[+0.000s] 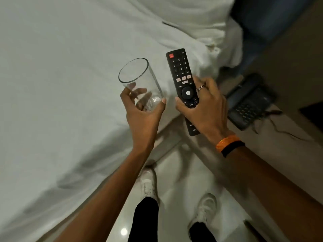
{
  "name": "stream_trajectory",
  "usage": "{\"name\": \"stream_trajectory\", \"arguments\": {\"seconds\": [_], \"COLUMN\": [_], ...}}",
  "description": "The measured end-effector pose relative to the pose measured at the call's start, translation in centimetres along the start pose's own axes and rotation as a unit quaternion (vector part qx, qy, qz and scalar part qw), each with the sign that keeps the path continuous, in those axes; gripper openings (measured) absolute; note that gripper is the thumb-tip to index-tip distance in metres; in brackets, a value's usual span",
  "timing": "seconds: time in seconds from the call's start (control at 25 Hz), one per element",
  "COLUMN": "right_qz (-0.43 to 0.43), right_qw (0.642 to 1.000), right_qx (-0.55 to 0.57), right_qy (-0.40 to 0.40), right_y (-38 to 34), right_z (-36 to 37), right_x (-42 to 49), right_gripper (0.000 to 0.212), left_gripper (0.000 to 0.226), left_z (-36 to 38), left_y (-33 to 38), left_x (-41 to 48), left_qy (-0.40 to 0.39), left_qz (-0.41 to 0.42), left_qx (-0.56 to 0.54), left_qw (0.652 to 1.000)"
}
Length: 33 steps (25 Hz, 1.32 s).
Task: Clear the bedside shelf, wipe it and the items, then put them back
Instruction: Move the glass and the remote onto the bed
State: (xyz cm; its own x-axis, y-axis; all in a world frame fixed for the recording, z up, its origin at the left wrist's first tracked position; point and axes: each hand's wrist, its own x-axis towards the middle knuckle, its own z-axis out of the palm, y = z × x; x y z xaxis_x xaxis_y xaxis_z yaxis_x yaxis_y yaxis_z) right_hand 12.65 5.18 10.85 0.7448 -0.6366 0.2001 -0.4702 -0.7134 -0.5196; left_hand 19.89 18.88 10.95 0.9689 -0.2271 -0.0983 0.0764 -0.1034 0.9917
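Observation:
My left hand (142, 117) grips the base of a clear empty drinking glass (138, 77), held tilted above the edge of the white bed (52, 75). My right hand (204, 110) holds a black TV remote (181, 74) with its buttons facing up and the red power key at the far end. Both items hang in the air between the bed and the bedside shelf (288, 140). A black desk telephone (250, 103) sits on the shelf to the right of my right hand, its cord trailing toward me.
A white pillow (192, 20) lies at the head of the bed by a dark blue headboard (258, 23). The glossy pale floor (176, 198) runs between bed and shelf, with my white shoes on it.

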Motion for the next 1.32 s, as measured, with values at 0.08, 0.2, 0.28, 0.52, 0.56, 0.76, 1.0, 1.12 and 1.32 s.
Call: {"name": "stream_trajectory", "arguments": {"seconds": [0.08,0.2,0.28,0.52,0.56,0.76,1.0,1.12,1.32], "right_qz": [-0.048,-0.105,-0.13,-0.162,-0.162,-0.156,-0.159,-0.144,-0.182], "right_qw": [0.999,0.991,0.982,0.972,0.971,0.969,0.969,0.973,0.975], "right_qx": [0.018,0.051,0.069,0.067,0.065,0.01,-0.045,-0.047,-0.051], "right_qy": [-0.015,-0.073,-0.115,-0.159,-0.161,-0.191,-0.185,-0.172,-0.116], "right_y": [-4.8,-12.0,-15.9,-23.0,-23.7,-25.2,-24.9,-24.9,-22.8], "right_z": [2.3,6.3,8.9,16.0,17.0,20.6,21.5,21.4,19.4], "right_x": [2.1,4.5,5.5,7.4,7.5,6.8,6.6,6.5,5.5], "right_gripper": [0.055,0.048,0.046,0.049,0.049,0.047,0.056,0.066,0.073], "left_gripper": [0.073,0.074,0.075,0.075,0.075,0.076,0.086,0.096,0.071], "left_z": [-4.5,-11.7,-15.8,-23.3,-24.0,-25.3,-25.4,-24.5,-20.9], "left_y": [0.8,0.9,0.5,-1.5,-2.0,-4.5,-5.1,-5.0,-5.3], "left_x": [1.9,4.7,6.3,10.8,11.4,11.9,12.3,10.7,4.3], "left_qy": [0.081,0.181,0.217,0.287,0.293,0.278,0.279,0.295,0.311], "left_qz": [0.018,0.025,0.027,0.049,0.05,0.043,0.031,0.009,0.021], "left_qx": [0.007,0.029,0.045,0.093,0.104,0.147,0.152,0.147,0.192], "left_qw": [0.997,0.983,0.975,0.952,0.949,0.948,0.948,0.944,0.93]}}
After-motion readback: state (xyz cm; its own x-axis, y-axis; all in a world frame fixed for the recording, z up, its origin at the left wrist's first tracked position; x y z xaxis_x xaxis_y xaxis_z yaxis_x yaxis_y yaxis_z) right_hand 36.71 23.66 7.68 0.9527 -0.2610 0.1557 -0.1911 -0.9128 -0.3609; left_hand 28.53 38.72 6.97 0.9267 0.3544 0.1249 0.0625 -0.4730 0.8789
